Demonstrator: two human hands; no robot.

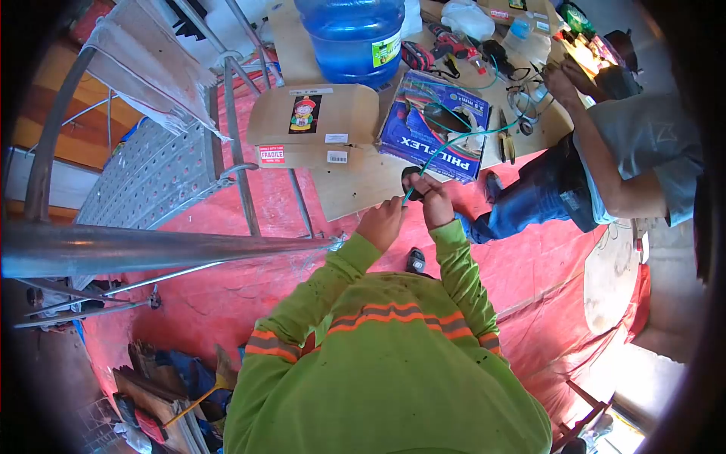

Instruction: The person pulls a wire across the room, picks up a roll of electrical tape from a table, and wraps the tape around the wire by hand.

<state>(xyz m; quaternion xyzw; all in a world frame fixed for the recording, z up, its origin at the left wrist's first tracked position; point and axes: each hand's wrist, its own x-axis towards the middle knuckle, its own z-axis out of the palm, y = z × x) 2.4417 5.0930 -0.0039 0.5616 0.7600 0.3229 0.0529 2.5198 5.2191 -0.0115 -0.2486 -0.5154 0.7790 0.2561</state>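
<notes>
Both hands [380,225] [436,206] pinch shut on a thin green wire [456,138] curving over a blue box [395,127].

Both hands [404,208] — close together

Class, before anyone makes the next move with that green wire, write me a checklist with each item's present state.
1. Left hand on the green wire: ok.
2. Right hand on it too: ok.
3. Wire free of nicks between the hands: cannot tell, too small.
4. Co-worker's hands apart from these: ok.
5. Red drill put away: not ok, it lies on the table.
</notes>
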